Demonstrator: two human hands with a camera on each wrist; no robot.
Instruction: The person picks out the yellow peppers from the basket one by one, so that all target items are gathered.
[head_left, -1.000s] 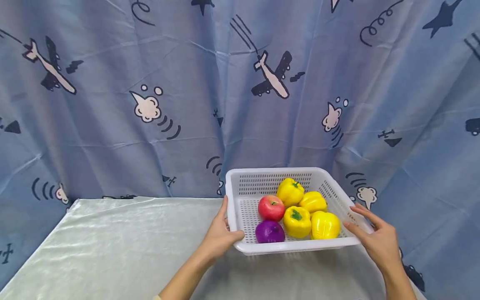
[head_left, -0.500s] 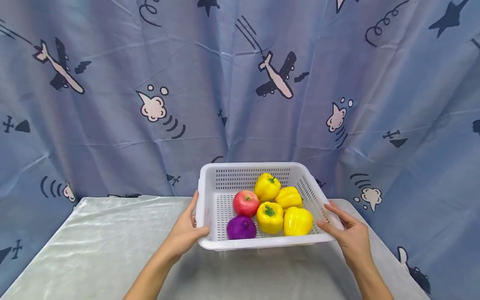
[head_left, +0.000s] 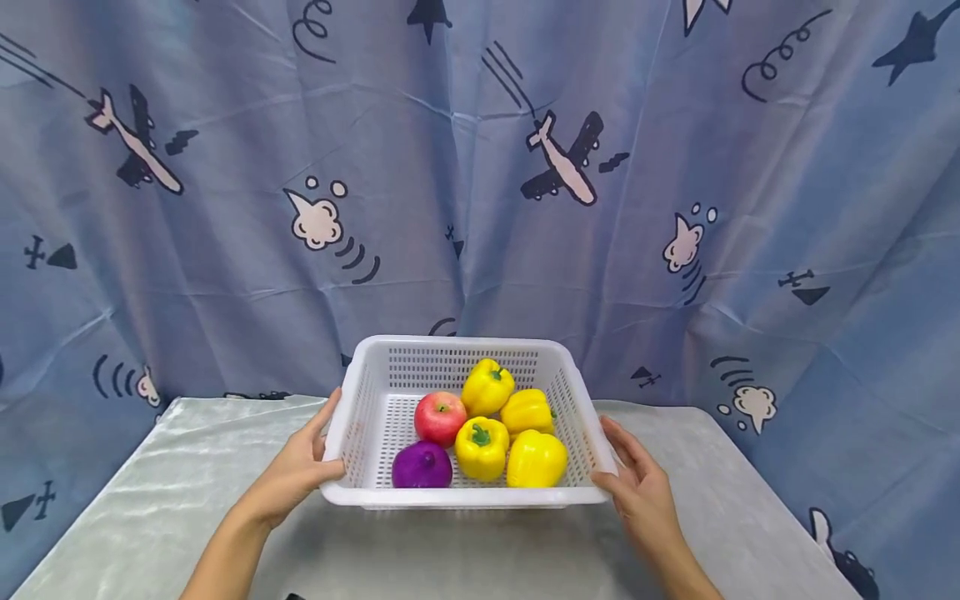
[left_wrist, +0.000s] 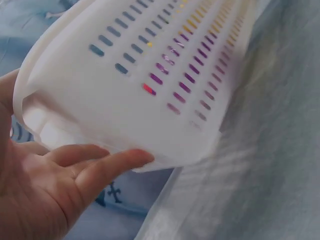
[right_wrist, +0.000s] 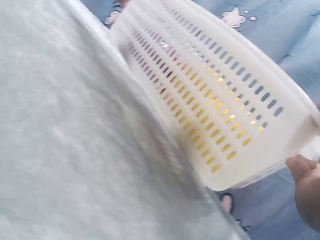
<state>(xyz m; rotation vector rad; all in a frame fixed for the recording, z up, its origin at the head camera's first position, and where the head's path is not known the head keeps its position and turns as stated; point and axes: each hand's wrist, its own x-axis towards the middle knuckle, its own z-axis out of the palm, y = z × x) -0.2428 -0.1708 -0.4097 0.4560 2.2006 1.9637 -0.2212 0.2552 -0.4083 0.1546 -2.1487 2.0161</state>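
We've a white slotted basket (head_left: 465,498) between both hands, over the cloth-covered table (head_left: 420,554) — can't tell if its base touches. Inside, per head cam: red apple (head_left: 439,419) just behind a round purple item (head_left: 422,465) on the L, 4 yellow peppers (head_left: 482,450) grouped to the R. L hand (head_left: 288,475) holds the basket's L end, thumb on the rim; R hand (head_left: 643,492) holds the R end, thumb at the rim, fingers outside. L wrist cam shows us what head cam hides — L fingertips under the basket, plus purple, yellow & a bit of red thru the slots. R wrist cam, partly blurred, shows mostly yellow. Blue curtain (head_left: 465,167) w/ printed planes behind.
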